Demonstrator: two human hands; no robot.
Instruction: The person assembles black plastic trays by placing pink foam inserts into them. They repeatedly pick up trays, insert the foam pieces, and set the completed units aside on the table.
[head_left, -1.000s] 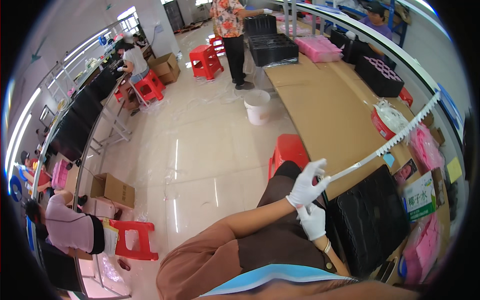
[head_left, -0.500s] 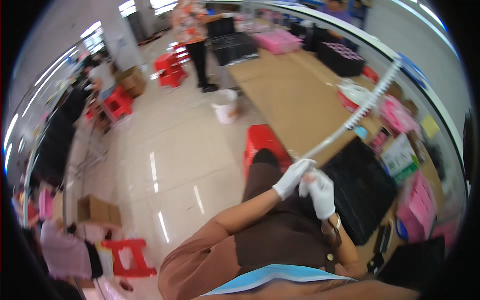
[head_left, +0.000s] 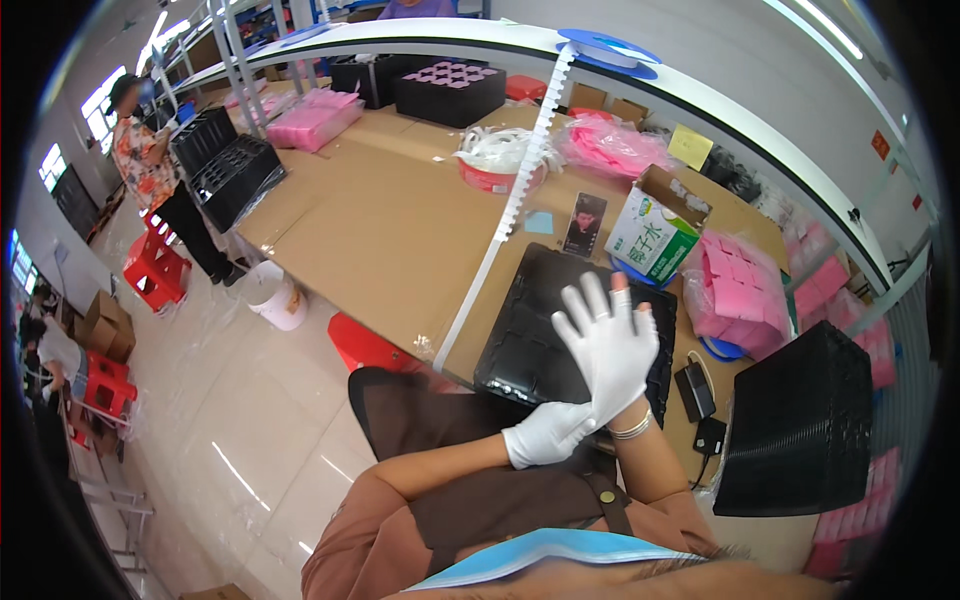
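Observation:
White gloves cover both my hands. My right hand [head_left: 608, 350] is raised with its fingers spread, and the tips of its thumb and a finger show bare. My left hand [head_left: 546, 434] is closed on the cuff of the right glove at the wrist, just above a bracelet [head_left: 632, 428]. Below and behind the hands, a black plastic tray [head_left: 515, 345] lies on the cardboard-covered table [head_left: 360, 200]; the right hand hides part of it. A white toothed strip [head_left: 512, 212] runs from a blue reel [head_left: 612, 50] down to the table's near edge.
Right of the tray are a phone [head_left: 584, 225], an open carton [head_left: 655, 240], pink packs [head_left: 738, 290], a power adapter [head_left: 694, 390] and stacked black trays [head_left: 800, 425]. A white bucket [head_left: 276, 296] and red stool [head_left: 365, 345] stand left. Another person [head_left: 145, 160] stands at the far left.
My view has turned right towards the table. The hands, earlier close together at the fingers, now have the right one spread and the left one at its cuff.

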